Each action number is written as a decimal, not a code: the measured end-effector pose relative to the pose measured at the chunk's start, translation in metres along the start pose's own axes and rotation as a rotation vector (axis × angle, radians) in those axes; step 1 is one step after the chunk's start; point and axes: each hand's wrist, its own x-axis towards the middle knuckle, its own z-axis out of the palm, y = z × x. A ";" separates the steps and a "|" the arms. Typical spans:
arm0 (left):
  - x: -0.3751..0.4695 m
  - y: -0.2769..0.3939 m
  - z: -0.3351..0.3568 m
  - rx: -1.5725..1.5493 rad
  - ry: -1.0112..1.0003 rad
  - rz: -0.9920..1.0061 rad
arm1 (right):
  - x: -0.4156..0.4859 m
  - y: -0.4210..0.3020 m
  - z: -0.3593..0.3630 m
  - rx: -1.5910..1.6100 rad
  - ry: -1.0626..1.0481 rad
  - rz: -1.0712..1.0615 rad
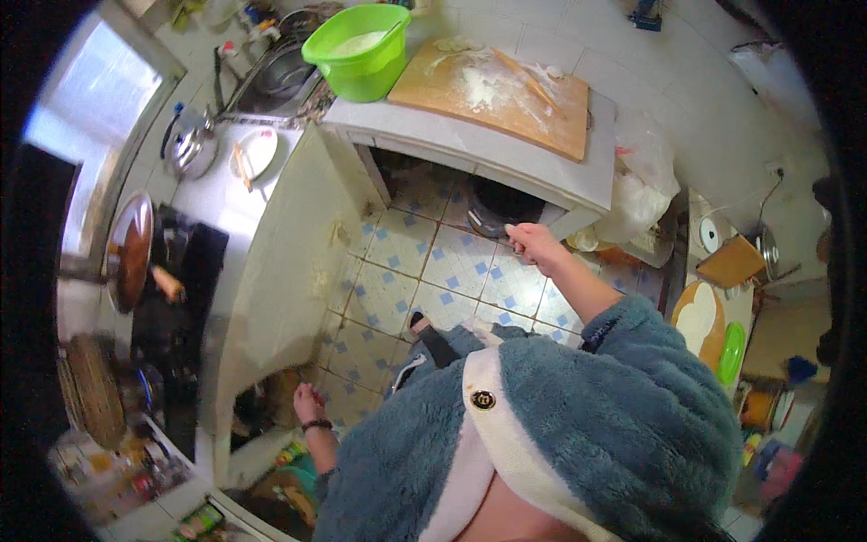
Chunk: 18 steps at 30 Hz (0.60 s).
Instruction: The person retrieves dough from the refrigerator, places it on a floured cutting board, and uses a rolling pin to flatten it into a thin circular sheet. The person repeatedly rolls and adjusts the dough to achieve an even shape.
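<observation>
My right hand point(536, 246) is closed at the near side of a dark round pan point(482, 222), apparently around its handle. The pan is partly hidden beneath the front edge of a white table point(467, 146). My left hand point(309, 404), with a dark bracelet at the wrist, hangs low beside the counter's side. Its fingers look curled, and a small reddish spot shows by them; whether it holds anything is unclear. On the table lies a wooden board point(433, 81) dusted with flour, with a rolling pin point(527, 80) across it.
A green basin point(359, 74) holding flour stands left of the board. Along the left counter are a sink point(281, 78), a steel kettle point(193, 150), a white plate point(259, 152) and a glass lid point(132, 254). Plastic bags point(640, 183) hang right of the table. Tiled floor point(447, 261) lies below.
</observation>
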 end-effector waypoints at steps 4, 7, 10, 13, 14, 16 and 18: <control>0.090 0.115 0.149 -0.046 -0.184 -0.005 | 0.016 -0.009 -0.022 0.075 0.179 -0.060; 0.129 0.175 0.266 0.083 -0.418 0.042 | 0.022 -0.004 -0.038 0.166 0.239 -0.007; 0.141 0.212 0.377 0.148 -0.545 0.048 | 0.029 0.002 -0.058 0.145 0.295 0.042; 0.137 0.232 0.475 0.148 -0.758 0.004 | 0.045 0.002 -0.088 0.121 0.399 0.029; 0.134 0.235 0.503 0.169 -0.803 -0.007 | 0.053 0.000 -0.100 0.122 0.428 0.032; 0.131 0.239 0.553 0.203 -0.874 -0.023 | 0.076 -0.007 -0.128 0.093 0.510 -0.014; 0.130 0.240 0.594 0.239 -0.921 -0.041 | 0.106 -0.019 -0.158 0.050 0.569 -0.079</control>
